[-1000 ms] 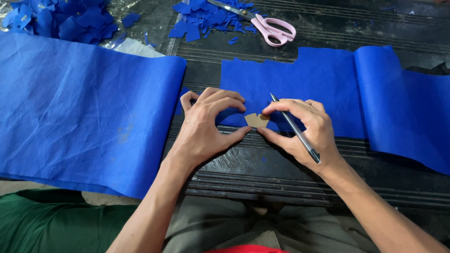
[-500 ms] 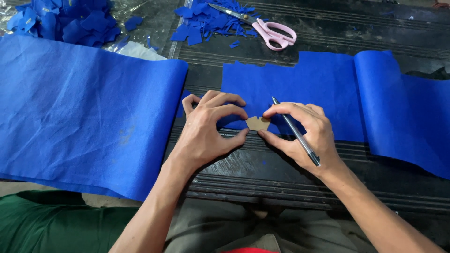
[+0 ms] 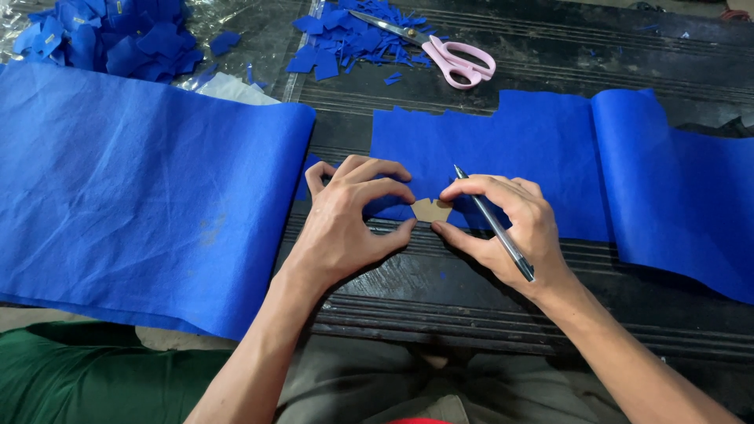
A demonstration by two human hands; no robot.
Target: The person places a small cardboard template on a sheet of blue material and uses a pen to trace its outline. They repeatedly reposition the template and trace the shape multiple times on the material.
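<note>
Your left hand [image 3: 345, 224] and right hand [image 3: 510, 224] pinch a tan template [image 3: 431, 210] flat on blue cloth [image 3: 503, 157]; your right also grips a pen [image 3: 493, 224], tip pointing away, up-left.

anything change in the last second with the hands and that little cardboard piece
Almost nothing. Both hands, left hand and right hand, stay pressed on the small tan template on the blue cloth; the pen remains in the right hand. The pink scissors lie untouched.

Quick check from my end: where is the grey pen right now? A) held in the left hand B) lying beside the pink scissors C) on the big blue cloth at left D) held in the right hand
D: the slim grey pen lies gripped in the right hand, tip pointing away over the blue fabric strip.
</note>
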